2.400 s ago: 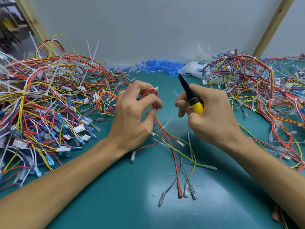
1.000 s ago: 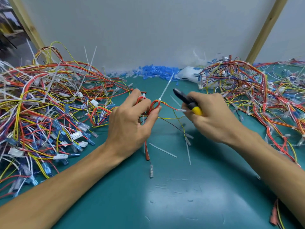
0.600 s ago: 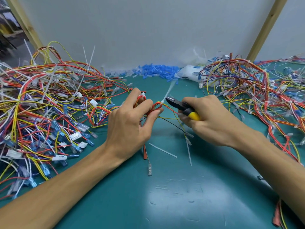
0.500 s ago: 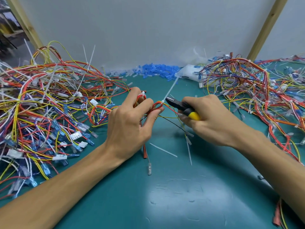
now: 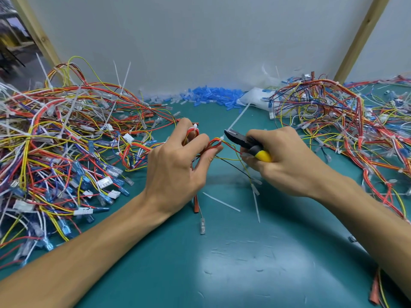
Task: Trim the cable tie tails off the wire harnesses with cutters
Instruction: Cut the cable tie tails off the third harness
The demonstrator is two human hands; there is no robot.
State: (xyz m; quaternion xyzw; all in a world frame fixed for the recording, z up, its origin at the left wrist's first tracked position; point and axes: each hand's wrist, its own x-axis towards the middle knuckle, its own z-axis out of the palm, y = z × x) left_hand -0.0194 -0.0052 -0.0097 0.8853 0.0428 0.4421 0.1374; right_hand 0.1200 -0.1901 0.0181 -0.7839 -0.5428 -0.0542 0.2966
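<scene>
Head view: left hand (image 5: pixel 175 165) pinches a small wire harness (image 5: pixel 213 144) of red, orange and yellow leads between thumb and curled fingers, held just above the mat at centre. Its white cable tie tail (image 5: pixel 236 117) sticks up and away toward the wall. Right hand (image 5: pixel 287 161) is wrapped round the yellow-handled cutters (image 5: pixel 242 142); the black nose meets the tail right at the tie head. Cannot tell if the blades have bitten through. A red sleeve (image 5: pixel 196 204) and a clear terminal (image 5: pixel 202 226) dangle below the left hand.

Two cut tie tails (image 5: pixel 221 202) lie loose on the teal mat (image 5: pixel 244 274), between the wrists. The mat is scuffed, with glare near the front. Big tangled harness pile (image 5: pixel 66 152) on the left, with many long tails poking up; second harness pile (image 5: pixel 344 121) on the right. Heap of blue terminal sleeves (image 5: pixel 213 95) and a white plastic bag (image 5: pixel 255 98) lie at the back edge. Behind them are a plain grey wall (image 5: pixel 200 41) and a slanted wooden post (image 5: pixel 362 38) on each side.
</scene>
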